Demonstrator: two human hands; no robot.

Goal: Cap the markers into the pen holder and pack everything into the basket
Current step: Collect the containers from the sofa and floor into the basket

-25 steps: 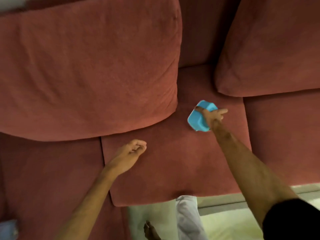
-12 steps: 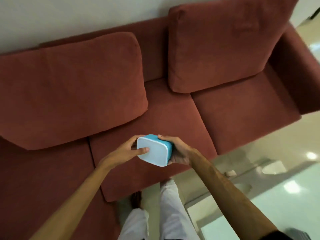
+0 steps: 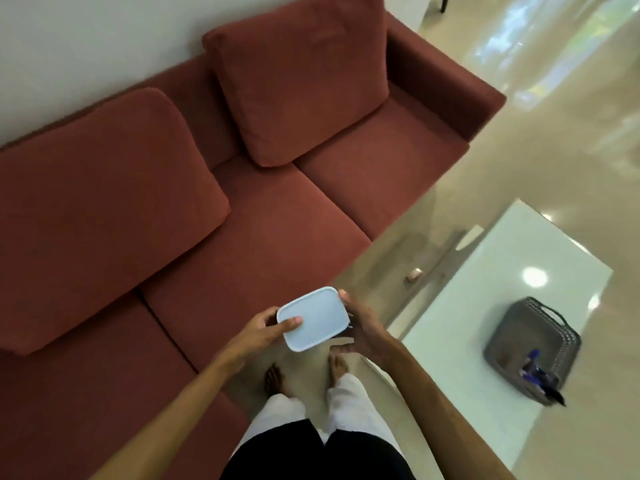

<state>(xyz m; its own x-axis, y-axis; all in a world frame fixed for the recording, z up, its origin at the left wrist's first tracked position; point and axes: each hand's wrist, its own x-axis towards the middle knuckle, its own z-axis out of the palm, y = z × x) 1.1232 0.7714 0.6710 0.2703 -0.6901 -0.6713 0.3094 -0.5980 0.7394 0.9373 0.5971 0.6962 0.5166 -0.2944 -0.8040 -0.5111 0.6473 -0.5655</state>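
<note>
I hold a light blue box with a pale flat face (image 3: 313, 318) in both hands, in front of my waist above the floor. My left hand (image 3: 261, 329) grips its left side, thumb lying on the top face. My right hand (image 3: 362, 329) grips its right side from below. A grey woven basket (image 3: 533, 344) with a dark handle stands on the white table (image 3: 485, 306) to my right. Inside it are blue and dark markers (image 3: 536, 374), bunched at its near end.
A red sofa (image 3: 277, 220) with two loose back cushions fills the left and middle of the view, its seat right in front of my bare feet. Glossy tiled floor runs between sofa and table. A small object (image 3: 414, 274) lies on the floor under the table.
My right hand lifted the blue box off the sofa seat, and my left hand joined it. The view has swung right and back from the sofa, so the table and basket now show.
</note>
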